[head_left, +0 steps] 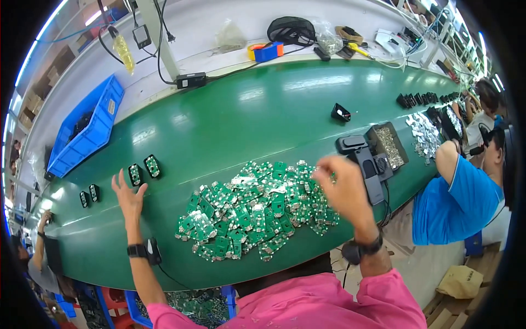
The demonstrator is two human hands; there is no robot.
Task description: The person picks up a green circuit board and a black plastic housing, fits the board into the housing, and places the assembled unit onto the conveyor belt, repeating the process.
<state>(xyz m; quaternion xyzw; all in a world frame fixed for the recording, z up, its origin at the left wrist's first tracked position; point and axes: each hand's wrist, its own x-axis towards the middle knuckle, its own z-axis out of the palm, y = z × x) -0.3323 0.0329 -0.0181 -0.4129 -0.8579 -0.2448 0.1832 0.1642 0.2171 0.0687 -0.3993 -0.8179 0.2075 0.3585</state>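
Observation:
My left hand reaches out over the green table with its fingers spread and nothing in them. Just past its fingertips stand two black housings, one close to the thumb and another to its right, each with a green circuit board inside. A wide heap of small green circuit boards lies in front of me. Above the right end of this heap is my right hand, slightly blurred, its fingers curled together; whatever is between them is hidden.
Two more filled housings stand farther left, before a blue crate. Right of the heap are a black electric device and a tray of small metal parts. A lone black housing sits behind. A co-worker in blue sits at right.

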